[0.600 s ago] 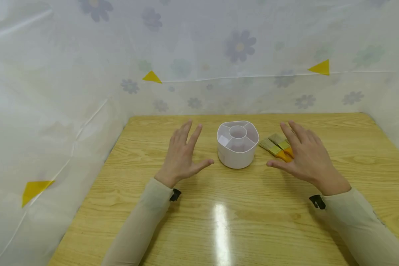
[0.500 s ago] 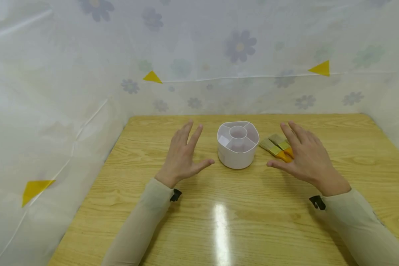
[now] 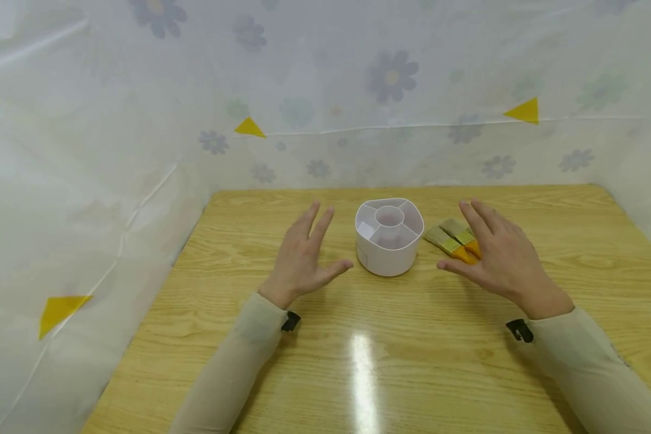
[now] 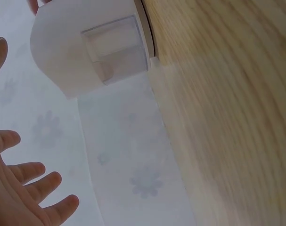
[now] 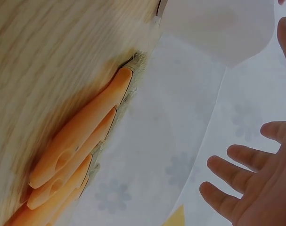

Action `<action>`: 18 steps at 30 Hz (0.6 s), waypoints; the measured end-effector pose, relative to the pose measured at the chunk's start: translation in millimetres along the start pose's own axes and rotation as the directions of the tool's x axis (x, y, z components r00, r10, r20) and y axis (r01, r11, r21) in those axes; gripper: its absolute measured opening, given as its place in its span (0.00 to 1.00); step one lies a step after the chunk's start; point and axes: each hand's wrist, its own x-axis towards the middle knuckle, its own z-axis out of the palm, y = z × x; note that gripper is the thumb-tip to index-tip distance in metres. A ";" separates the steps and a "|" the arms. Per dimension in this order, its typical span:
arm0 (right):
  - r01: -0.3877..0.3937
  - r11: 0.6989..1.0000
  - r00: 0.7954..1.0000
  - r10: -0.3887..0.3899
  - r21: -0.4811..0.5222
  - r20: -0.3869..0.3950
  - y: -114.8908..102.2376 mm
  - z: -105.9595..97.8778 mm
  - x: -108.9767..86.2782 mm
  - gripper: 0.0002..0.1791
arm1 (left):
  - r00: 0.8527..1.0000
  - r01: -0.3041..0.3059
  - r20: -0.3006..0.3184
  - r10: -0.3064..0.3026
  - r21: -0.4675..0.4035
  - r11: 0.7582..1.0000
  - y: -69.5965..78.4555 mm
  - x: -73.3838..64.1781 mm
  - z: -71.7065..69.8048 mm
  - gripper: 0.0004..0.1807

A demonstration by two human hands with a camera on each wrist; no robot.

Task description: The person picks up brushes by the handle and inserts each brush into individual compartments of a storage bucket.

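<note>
White and smooth-walled, the organizer (image 3: 389,263) stands upright on the wood-grain table (image 3: 439,367), with a round well at its centre and thin dividers running out to a lobed rim; no brush shows in any compartment. Just left of the organizer, the left hand (image 3: 302,259) hangs with fingers spread and thumb reaching toward its wall, holding nothing and apart from it. On the organizer's right side, the right hand (image 3: 501,256) is spread likewise, its grasp free.

Between the organizer and the right hand show the brushes (image 3: 451,239), lying on the table with pale bristles toward the organizer. The right hand hides much of them in the head view, but the right wrist view shows several orange handles (image 5: 81,127) bunched together, apart from the fingers; their exact number is unclear.

Judging by this, the step in hand is a poised start, before any contact. Picking up a brush would call for lowering the right hand just right of the organizer and pinching one handle without dragging its neighbours; the left hand seems well placed to steady the organizer's wall.
</note>
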 end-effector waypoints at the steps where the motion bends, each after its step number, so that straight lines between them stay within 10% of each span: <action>1: 0.001 1.000 1.000 -0.001 0.001 -0.002 0.1 0.1 0.1 0.65 | 1.000 0.001 0.004 -0.001 -0.004 1.000 0.5 -0.1 0.4 0.54; 18: -0.040 0.999 0.998 0.040 -0.001 0.050 1.5 2.5 -1.7 0.61 | 1.000 0.018 0.010 -0.017 -0.071 0.997 9.7 0.7 3.0 0.49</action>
